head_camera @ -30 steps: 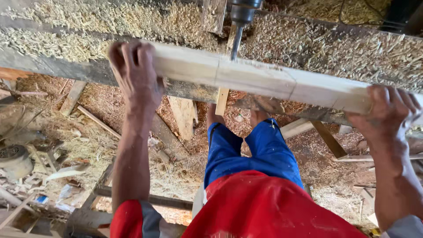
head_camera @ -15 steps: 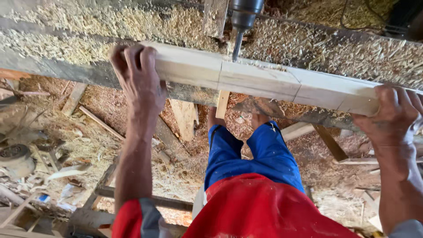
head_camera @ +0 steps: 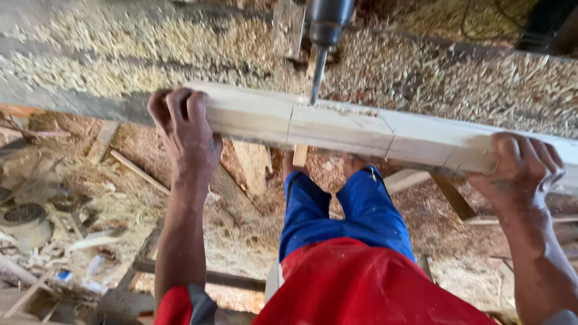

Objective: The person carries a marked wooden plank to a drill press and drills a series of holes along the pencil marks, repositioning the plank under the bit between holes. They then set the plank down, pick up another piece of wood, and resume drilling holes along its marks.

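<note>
A long pale wooden beam (head_camera: pixel 337 123) lies across a machine bed covered in shavings. My left hand (head_camera: pixel 183 129) grips its left part, fingers curled over the top edge. My right hand (head_camera: pixel 521 165) clasps the beam near its right end. A drill bit (head_camera: pixel 316 81) hangs from a dark chuck (head_camera: pixel 328 21) and touches the beam's far top edge, between my two hands. Pencil-like lines cross the beam's face.
Wood shavings (head_camera: pixel 421 72) cover the bed behind the beam. Below, the floor holds sawdust, wood scraps (head_camera: pixel 135 171) and a round metal part (head_camera: pixel 24 219) at the left. My blue trousers (head_camera: pixel 343 210) and red shirt fill the lower middle.
The drill bit now meets the beam's far edge. My hands keep their grip; the view has shifted slightly.
</note>
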`<control>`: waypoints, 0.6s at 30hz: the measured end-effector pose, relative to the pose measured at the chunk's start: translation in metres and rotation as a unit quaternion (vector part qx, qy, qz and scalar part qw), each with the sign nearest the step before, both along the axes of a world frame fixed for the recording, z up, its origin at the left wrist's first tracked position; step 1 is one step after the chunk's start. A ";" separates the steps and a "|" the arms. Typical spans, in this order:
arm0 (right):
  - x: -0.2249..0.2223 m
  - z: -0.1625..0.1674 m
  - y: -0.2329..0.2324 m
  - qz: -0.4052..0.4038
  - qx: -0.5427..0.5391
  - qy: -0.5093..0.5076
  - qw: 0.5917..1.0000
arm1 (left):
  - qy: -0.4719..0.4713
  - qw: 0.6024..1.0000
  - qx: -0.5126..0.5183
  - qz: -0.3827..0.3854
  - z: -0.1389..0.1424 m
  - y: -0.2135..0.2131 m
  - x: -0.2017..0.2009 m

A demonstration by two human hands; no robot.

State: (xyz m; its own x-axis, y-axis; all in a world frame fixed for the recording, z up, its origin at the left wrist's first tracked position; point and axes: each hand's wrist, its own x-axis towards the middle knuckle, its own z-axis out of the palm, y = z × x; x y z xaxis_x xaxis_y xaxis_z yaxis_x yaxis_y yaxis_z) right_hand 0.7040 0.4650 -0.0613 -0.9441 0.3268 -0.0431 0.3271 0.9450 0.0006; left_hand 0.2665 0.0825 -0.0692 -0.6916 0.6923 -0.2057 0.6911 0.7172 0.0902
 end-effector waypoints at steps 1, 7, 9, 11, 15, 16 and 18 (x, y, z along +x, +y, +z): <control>0.000 -0.004 0.001 -0.016 0.008 -0.012 1.000 | 0.005 1.000 0.008 -0.010 0.001 0.000 -0.002; 0.014 -0.014 0.009 -0.034 0.000 -0.025 0.999 | 0.037 0.999 0.029 -0.028 -0.012 -0.002 -0.009; 0.015 -0.012 0.003 -0.040 -0.006 -0.030 0.999 | 0.019 0.999 0.023 -0.022 -0.012 -0.008 -0.002; 0.007 -0.011 -0.002 -0.034 -0.009 -0.016 0.999 | 0.024 1.000 0.009 -0.014 -0.012 -0.013 -0.004; -0.015 -0.001 -0.003 -0.039 0.003 -0.016 0.999 | -0.005 0.999 -0.035 0.014 -0.019 -0.015 -0.015; -0.019 0.002 -0.004 -0.028 0.003 -0.007 1.000 | -0.019 0.998 -0.048 0.034 -0.020 -0.018 -0.014; -0.024 0.009 -0.006 -0.021 0.006 -0.004 1.000 | -0.002 1.000 -0.005 0.007 -0.020 -0.022 -0.009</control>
